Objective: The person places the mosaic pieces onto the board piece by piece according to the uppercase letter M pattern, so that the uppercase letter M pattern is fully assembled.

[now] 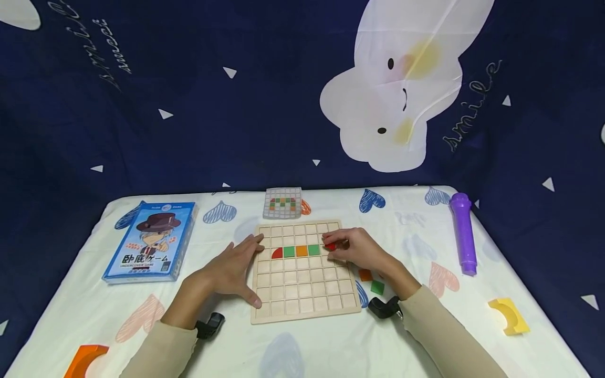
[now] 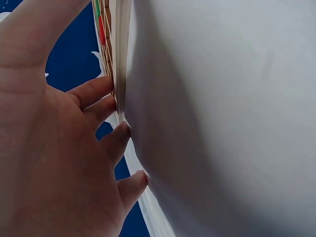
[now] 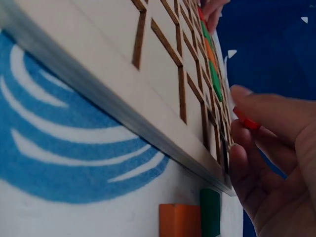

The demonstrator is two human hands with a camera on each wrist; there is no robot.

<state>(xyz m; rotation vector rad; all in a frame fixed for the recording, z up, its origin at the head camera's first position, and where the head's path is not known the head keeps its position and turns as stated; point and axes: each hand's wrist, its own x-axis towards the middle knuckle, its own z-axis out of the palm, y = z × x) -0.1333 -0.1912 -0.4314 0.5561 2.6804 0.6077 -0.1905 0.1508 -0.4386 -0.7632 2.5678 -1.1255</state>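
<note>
Red piece (image 3: 247, 119) inside right grip (image 1: 359, 249)

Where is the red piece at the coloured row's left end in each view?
Head: red piece, slightly left of and below centre.
Left wrist: left of centre, near the top, at a steep slant.
Right wrist: near the top edge, right of centre.
Shared landmark: the wooden board, in all three.
</note>
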